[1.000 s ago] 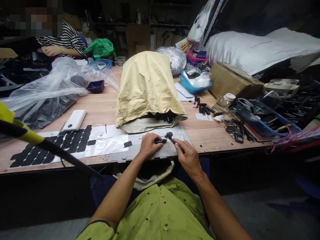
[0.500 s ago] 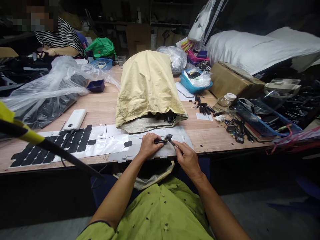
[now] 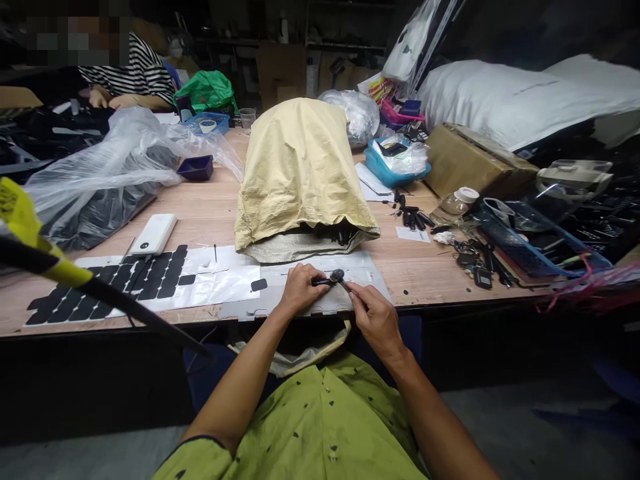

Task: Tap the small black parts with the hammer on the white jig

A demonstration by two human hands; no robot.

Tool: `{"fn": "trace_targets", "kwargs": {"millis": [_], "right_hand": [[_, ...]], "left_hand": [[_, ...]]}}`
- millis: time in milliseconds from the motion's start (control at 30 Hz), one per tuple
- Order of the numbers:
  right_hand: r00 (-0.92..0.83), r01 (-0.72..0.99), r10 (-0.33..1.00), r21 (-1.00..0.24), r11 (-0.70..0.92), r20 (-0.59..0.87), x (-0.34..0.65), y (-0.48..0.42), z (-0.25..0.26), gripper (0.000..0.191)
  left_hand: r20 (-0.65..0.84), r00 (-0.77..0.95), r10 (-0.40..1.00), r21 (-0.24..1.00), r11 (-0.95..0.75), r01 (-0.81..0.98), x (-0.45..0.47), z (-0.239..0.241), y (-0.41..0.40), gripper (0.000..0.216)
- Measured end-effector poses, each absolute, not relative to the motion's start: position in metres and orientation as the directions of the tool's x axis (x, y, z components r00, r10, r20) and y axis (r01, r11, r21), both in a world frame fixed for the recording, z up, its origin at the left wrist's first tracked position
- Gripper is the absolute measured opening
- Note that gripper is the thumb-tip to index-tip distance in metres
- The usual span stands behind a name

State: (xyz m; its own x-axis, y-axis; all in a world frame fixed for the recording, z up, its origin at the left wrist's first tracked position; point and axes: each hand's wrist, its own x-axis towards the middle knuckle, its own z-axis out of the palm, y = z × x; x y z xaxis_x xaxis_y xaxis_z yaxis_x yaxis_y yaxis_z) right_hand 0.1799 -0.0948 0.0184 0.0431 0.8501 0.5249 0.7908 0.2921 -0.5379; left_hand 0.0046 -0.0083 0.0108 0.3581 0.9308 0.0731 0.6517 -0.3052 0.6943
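Observation:
Above the table's front edge, my left hand (image 3: pixel 301 288) is closed around a small black part with a round knob-like head (image 3: pixel 337 275). My right hand (image 3: pixel 373 313) pinches a thin, dark, rod-like piece (image 3: pixel 346 286) that meets the round head from the right. Whether this piece is a separate tool or belongs to the black part I cannot tell. Beneath both hands lies a grey-white sheet (image 3: pixel 367 267). Just beyond them is a large cream woven sack (image 3: pixel 297 167), its mouth facing me, with black pieces showing inside.
Left of me are a sheet of black stickers (image 3: pixel 170 273), a white power bank (image 3: pixel 154 235) and a black-and-yellow pole (image 3: pixel 135 308). Black parts (image 3: pixel 413 217), a jar (image 3: pixel 455 203) and a blue basket (image 3: pixel 530 237) stand right. A co-worker in stripes (image 3: pixel 150 73) sits far left.
The view has shifted slightly, so the table's things sit a little further right. Both hands keep their hold, and the round head and thin piece stay together with barely any movement.

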Motion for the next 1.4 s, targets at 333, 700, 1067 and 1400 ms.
{"fn": "trace_targets", "kwargs": {"millis": [333, 700, 1067, 1400], "right_hand": [[-0.029, 0.786, 0.890, -0.540, 0.302, 0.455, 0.170, -0.095, 0.021, 0.030], [0.153, 0.929, 0.829, -0.364, 0.064, 0.537, 0.242, -0.069, -0.003, 0.024], [0.116, 0.983, 0.787, -0.185, -0.003, 0.606, 0.237, -0.060, -0.022, 0.025], [0.113, 0.988, 0.773, -0.152, -0.021, 0.625, 0.235, -0.060, -0.022, 0.025]], "left_hand": [[0.066, 0.355, 0.933, 0.694, -0.299, 0.655, 0.006, 0.011, -0.009, 0.012], [0.054, 0.362, 0.931, 0.686, -0.297, 0.664, 0.008, 0.012, -0.009, 0.014], [0.075, 0.645, 0.760, 0.643, -0.532, 0.551, -0.031, 0.015, -0.037, 0.017], [0.092, 0.637, 0.765, 0.378, -0.619, 0.689, -0.041, -0.011, -0.091, 0.018]]}}
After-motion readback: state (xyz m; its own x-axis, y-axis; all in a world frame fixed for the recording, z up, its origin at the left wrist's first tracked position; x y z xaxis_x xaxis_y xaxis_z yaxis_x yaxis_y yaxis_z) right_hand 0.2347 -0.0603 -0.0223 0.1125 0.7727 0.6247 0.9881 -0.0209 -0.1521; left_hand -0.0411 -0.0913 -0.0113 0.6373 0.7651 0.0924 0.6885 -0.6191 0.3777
